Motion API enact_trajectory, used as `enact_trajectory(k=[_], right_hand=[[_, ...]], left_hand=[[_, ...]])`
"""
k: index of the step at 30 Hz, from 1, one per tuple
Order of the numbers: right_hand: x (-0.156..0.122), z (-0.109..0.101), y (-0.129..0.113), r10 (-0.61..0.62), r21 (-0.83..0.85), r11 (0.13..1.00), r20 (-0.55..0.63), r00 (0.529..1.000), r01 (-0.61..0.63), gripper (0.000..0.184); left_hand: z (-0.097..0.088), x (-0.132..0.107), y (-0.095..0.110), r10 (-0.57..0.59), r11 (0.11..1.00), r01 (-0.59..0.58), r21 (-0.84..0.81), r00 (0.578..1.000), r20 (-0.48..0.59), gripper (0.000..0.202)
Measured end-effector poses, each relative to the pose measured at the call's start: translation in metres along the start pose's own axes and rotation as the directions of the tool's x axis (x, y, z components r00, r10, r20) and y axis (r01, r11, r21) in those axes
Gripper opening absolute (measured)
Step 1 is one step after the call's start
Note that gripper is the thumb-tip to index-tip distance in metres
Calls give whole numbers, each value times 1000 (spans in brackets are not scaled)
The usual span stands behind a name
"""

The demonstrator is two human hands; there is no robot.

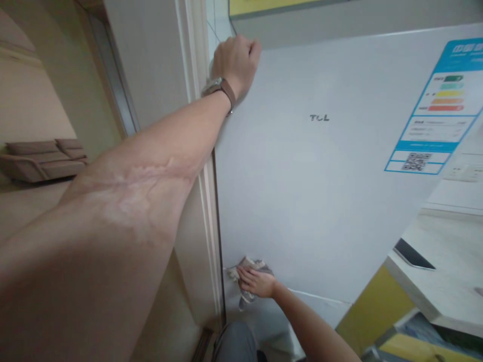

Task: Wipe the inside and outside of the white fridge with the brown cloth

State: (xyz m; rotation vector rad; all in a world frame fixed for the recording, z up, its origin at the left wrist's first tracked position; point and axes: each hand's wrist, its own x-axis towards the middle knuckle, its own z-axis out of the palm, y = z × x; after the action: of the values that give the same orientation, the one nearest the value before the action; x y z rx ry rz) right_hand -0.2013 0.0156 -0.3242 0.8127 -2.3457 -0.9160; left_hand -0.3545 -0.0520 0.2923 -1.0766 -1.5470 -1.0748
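A white fridge door (302,191) marked TCL fills most of the view. My left hand (237,58), with a brown-strapped watch (219,90) at the wrist, is curled into a fist against the door's upper left corner, beside the door frame. Nothing shows in its fingers. Low on the door, near its left edge, my right hand (258,282) presses a crumpled grey and white cloth (247,300) against the surface. Its fingers lie over the cloth, just by the seam between the upper and lower doors.
An energy label (430,130) is stuck on the door's right side. A phone (414,254) lies on the light countertop (449,271) at right, above yellow cabinets (377,306). A pale door frame (206,211) borders the fridge. Far left stands a sofa (45,161).
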Motion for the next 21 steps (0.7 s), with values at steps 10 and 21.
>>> enact_trajectory(k=[10, 21], right_hand=[[-139, -171, 102, -129, 80, 991, 293, 947, 110, 31], [-152, -439, 335, 639, -401, 746, 207, 741, -531, 53]], left_hand=[[4, 2, 0, -14, 1000, 14, 0, 1000, 1, 44], [-9, -1, 6, 7, 1000, -9, 14, 993, 118, 58]])
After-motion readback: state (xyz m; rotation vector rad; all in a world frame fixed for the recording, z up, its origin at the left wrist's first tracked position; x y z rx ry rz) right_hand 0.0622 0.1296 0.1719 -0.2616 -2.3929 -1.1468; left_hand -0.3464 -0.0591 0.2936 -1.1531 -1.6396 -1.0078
